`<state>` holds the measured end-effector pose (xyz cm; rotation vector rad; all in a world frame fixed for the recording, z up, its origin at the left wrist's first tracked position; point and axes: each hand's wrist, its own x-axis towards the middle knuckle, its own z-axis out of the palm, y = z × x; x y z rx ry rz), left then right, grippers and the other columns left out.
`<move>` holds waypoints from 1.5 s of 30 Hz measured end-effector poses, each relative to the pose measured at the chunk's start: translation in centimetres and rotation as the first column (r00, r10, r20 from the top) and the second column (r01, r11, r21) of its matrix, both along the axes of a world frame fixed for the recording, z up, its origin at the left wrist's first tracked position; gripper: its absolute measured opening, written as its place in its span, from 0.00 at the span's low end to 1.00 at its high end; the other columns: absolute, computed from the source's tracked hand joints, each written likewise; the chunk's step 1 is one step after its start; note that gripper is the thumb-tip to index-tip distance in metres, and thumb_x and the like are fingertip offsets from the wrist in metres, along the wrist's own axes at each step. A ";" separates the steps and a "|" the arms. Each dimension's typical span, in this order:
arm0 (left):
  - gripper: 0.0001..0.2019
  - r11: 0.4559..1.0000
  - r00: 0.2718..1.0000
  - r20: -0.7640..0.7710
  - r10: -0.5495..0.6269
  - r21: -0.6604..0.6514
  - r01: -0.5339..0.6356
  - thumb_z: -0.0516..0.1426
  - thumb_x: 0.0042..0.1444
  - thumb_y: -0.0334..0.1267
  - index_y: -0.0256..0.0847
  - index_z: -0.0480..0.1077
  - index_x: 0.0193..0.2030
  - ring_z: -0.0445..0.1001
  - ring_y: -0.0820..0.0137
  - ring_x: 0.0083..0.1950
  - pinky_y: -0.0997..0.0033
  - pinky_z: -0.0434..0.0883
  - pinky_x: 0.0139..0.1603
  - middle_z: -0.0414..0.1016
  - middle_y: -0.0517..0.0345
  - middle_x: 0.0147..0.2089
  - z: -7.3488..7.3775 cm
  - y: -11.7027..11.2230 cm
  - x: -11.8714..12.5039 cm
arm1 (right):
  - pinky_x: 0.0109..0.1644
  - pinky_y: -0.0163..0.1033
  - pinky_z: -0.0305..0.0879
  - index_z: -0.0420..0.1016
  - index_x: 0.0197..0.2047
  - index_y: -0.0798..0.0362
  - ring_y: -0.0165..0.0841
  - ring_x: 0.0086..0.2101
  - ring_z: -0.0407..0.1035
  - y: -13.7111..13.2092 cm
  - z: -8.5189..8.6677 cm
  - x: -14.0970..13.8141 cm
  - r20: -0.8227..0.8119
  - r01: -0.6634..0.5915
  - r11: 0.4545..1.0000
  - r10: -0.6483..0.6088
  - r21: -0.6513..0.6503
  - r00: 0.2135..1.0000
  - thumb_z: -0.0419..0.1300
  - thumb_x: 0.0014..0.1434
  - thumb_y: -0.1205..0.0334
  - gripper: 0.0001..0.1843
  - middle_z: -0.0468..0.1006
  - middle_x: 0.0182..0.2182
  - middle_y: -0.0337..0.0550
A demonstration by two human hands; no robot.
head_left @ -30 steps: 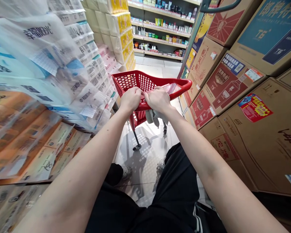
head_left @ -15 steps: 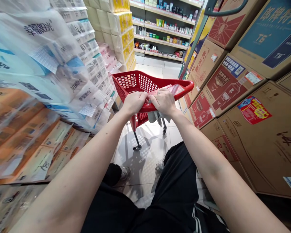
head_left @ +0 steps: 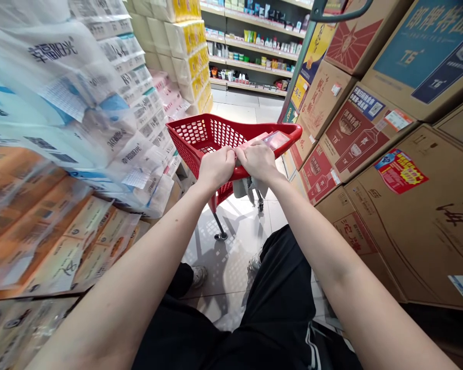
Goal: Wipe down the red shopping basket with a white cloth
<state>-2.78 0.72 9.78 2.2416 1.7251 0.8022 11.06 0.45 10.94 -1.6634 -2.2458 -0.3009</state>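
A red plastic shopping cart [head_left: 185, 149] with perforated sides stands in front of me, turned at a slant in the aisle. My left hand [head_left: 217, 167] is closed over the middle of its handle. Right beside it, my right hand [head_left: 257, 160] wraps the same handle, the two hands nearly touching. Just past the right hand a clear-covered panel [head_left: 277, 140] is set in the handle area. Something grey [head_left: 242, 188] hangs beneath the handle, partly hidden by my right hand. The cart's basket shows only in part, and no goods can be made out in it.
Wrapped tissue packs [head_left: 100, 97] are piled high on the left, with orange packs [head_left: 27, 205] lower down. Cardboard cartons [head_left: 386, 174] line the right side, near a grey-green metal post [head_left: 299, 77]. Shelves of small bottles [head_left: 254, 46] stand ahead, across the tiled floor [head_left: 239, 105].
The cart's basket has swung slightly left in view, and its handle sits a little further left and lower. Both hands stay on the handle.
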 end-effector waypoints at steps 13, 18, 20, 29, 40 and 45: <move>0.26 0.952 0.929 0.336 -0.155 -0.202 0.232 0.40 0.61 0.44 0.36 0.77 0.41 0.75 0.66 0.40 0.68 0.69 0.46 0.80 0.51 0.36 -0.8 2.7 -2.3 | 0.52 0.39 0.54 0.81 0.34 0.52 0.34 0.35 0.69 -1.6 -1.9 1.7 -0.101 -0.118 0.979 0.136 0.164 0.986 0.40 0.71 0.57 0.29 0.78 0.28 0.43; 0.25 0.956 0.942 0.203 -0.267 -0.071 0.286 0.40 0.62 0.44 0.37 0.77 0.40 0.72 0.65 0.48 0.67 0.66 0.54 0.79 0.50 0.44 -1.9 3.0 -2.2 | 0.51 0.38 0.54 0.80 0.30 0.52 0.32 0.31 0.67 -1.4 -1.9 3.8 -0.088 -0.183 0.969 0.200 0.168 0.976 0.40 0.70 0.57 0.29 0.76 0.26 0.40; 0.24 0.953 0.948 0.113 -0.298 -0.024 0.303 0.40 0.62 0.42 0.38 0.77 0.38 0.71 0.64 0.51 0.67 0.64 0.56 0.78 0.51 0.45 -2.2 2.7 -1.9 | 0.50 0.38 0.54 0.79 0.28 0.53 0.31 0.31 0.66 -1.2 -1.9 4.7 -0.092 -0.201 0.967 0.217 0.156 0.972 0.40 0.70 0.57 0.29 0.75 0.26 0.40; 0.20 0.982 0.986 -0.002 -0.168 -0.092 0.167 0.41 0.64 0.44 0.44 0.74 0.41 0.73 0.63 0.50 0.69 0.65 0.50 0.79 0.56 0.48 -1.5 1.6 -0.3 | 0.47 0.37 0.55 0.77 0.25 0.53 0.31 0.31 0.63 -0.3 -2.0 6.4 -0.143 -0.185 0.975 0.202 0.119 0.969 0.42 0.70 0.54 0.30 0.74 0.24 0.40; 0.22 0.997 0.997 0.069 -0.033 -0.065 0.038 0.39 0.64 0.42 0.45 0.74 0.44 0.74 0.60 0.52 0.65 0.65 0.50 0.79 0.54 0.50 -1.7 0.2 0.6 | 0.50 0.39 0.54 0.79 0.30 0.53 0.31 0.33 0.67 -3.3 -1.8 4.3 -0.120 -0.136 0.981 0.153 0.139 0.981 0.40 0.71 0.57 0.29 0.78 0.27 0.41; 0.21 0.998 0.996 0.083 -0.027 -0.060 0.032 0.40 0.64 0.42 0.45 0.74 0.44 0.74 0.59 0.52 0.65 0.65 0.50 0.79 0.55 0.48 -1.7 0.0 0.9 | 0.49 0.42 0.54 0.79 0.30 0.54 0.34 0.33 0.70 -5.2 -1.3 2.5 -0.021 -0.030 0.989 0.034 0.145 0.999 0.40 0.71 0.57 0.29 0.81 0.29 0.46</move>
